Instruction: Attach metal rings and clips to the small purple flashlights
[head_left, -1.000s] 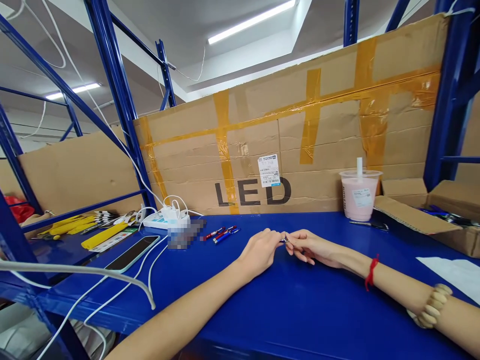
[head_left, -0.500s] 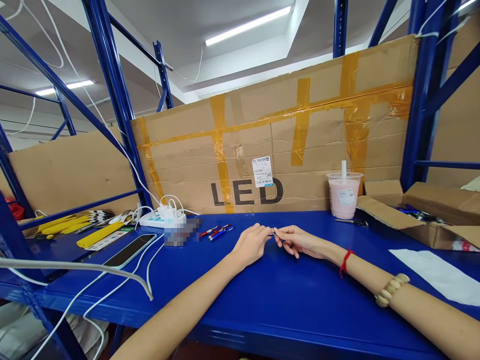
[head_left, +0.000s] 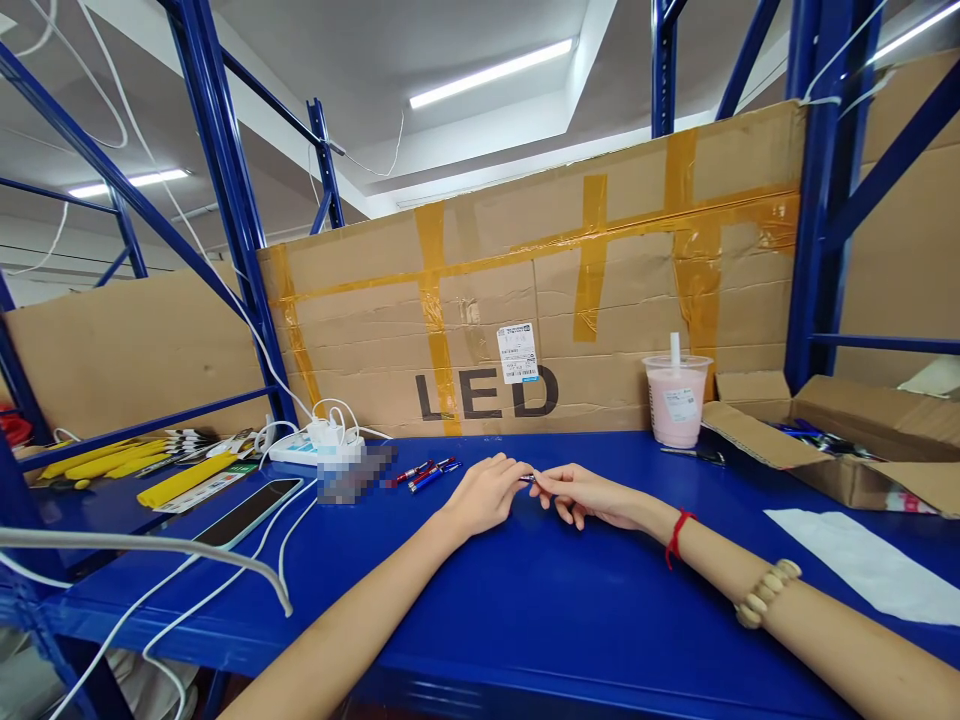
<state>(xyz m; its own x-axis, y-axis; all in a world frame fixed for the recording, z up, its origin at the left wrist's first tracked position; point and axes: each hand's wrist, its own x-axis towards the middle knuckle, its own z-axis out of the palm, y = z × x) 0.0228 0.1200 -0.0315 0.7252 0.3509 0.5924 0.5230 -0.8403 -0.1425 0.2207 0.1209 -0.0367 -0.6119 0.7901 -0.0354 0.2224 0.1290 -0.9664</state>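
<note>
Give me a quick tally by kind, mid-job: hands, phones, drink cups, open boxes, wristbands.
Hands: 2 (left hand, right hand)
Phone: 1
Drink cup: 1
Open box: 1
Wristbands: 2 (red cord, beaded bracelet)
Total: 7
The small shiny piece between the fingertips is too small to make out, so I left it out.

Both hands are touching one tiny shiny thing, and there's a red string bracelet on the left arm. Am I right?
Almost! The head view shows the red string bracelet on the right arm, not the left one. The left hand and right hand do both touch one tiny shiny thing.
</note>
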